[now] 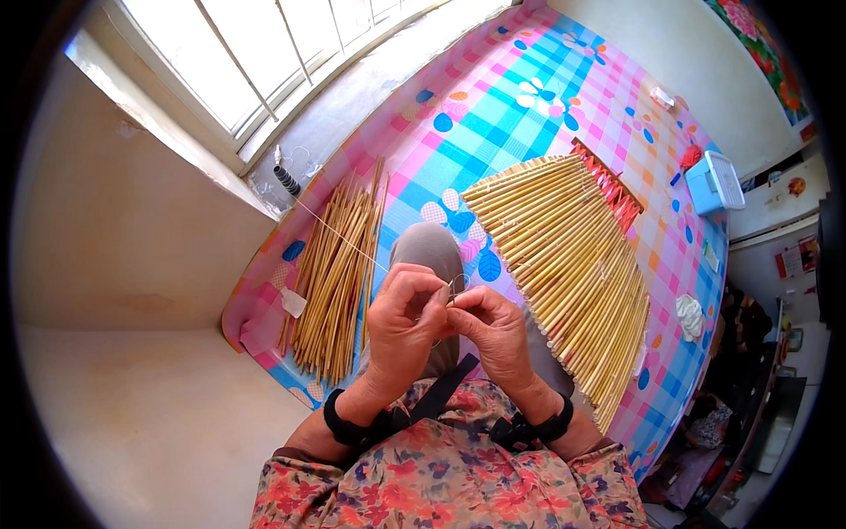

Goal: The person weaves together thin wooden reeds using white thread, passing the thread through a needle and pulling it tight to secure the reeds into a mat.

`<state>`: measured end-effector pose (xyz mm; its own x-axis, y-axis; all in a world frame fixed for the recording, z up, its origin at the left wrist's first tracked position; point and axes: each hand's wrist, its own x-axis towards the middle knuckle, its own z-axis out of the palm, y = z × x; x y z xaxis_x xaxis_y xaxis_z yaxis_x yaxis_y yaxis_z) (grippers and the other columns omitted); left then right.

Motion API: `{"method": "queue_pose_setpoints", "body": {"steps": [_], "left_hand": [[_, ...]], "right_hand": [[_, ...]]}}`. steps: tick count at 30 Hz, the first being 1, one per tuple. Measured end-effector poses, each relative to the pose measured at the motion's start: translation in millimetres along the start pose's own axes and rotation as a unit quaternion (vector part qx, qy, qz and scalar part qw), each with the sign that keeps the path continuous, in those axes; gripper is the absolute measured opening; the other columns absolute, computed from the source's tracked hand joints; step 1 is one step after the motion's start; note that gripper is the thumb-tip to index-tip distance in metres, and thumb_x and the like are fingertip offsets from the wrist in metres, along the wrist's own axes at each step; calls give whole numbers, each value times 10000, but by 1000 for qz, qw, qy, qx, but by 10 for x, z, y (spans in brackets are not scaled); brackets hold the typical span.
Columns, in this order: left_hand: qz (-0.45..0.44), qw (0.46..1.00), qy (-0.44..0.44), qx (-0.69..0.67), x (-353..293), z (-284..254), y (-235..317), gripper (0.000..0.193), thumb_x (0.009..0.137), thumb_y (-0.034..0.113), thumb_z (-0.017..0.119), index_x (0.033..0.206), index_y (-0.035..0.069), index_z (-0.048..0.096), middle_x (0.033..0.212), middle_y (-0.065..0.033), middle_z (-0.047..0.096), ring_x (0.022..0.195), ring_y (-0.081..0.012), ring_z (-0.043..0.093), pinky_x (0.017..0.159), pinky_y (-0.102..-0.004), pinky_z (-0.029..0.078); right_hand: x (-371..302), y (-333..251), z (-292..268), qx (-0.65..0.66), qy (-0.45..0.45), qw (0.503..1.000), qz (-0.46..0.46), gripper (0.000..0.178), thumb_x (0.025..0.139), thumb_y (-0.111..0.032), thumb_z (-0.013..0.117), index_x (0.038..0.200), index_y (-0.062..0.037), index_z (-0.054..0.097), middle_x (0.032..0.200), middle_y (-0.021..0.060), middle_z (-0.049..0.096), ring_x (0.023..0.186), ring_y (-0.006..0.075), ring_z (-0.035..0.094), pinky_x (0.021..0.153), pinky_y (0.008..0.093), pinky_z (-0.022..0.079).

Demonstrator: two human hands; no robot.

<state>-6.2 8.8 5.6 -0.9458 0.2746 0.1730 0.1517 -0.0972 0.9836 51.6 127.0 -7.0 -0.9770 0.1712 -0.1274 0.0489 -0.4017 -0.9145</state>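
A white thread (342, 236) stretches from a dark ribbed spool (286, 182) by the window to my hands above my lap. My left hand (401, 310) is closed, with the thread pinched at its fingertips. Meeting it fingertip to fingertip, my right hand (492, 324) is also pinched, and a small thread loop (463, 280) stands up between the two. Whether a needle is there is too small to tell. To my right lies a fan-shaped mat of yellow stalks (564, 256) in a tight row. Loose thin stalks (333, 286) lie heaped on my left.
A checked, flowered sheet (493, 106) covers the platform. Red strips in a dark frame (610, 187) touch the mat's far side. A blue box with a white lid (712, 183) and a crumpled white cloth (690, 317) sit at the right. A barred window (264, 62) is far left.
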Motion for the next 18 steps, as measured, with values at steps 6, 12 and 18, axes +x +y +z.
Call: {"method": "queue_pose_setpoints", "body": {"steps": [6,12,18], "left_hand": [[9,1000,-7,-1,6,0,-13,82,814,-80,557,849,-7,547,903,-37,493,686,-41,515,574,-172,435],[10,1000,-12,8,7,-15,-26,89,820,-94,541,855,-13,543,920,-35,482,691,-30,502,576,-160,430],[0,1000,-18,11,20,-11,11,88,824,-92,540,859,-12,544,927,-30,482,707,-23,496,588,-155,426]], "right_hand": [[4,4,-3,-5,-1,1000,0,92,872,-57,589,937,5,570,804,55,626,749,99,613,689,213,502],[8,0,0,7,-4,1000,-2,87,870,-49,588,935,6,569,815,55,627,752,99,614,689,216,509],[12,27,-14,5,-3,1000,3,86,869,-41,586,940,5,568,817,54,626,754,99,617,689,216,512]]}}
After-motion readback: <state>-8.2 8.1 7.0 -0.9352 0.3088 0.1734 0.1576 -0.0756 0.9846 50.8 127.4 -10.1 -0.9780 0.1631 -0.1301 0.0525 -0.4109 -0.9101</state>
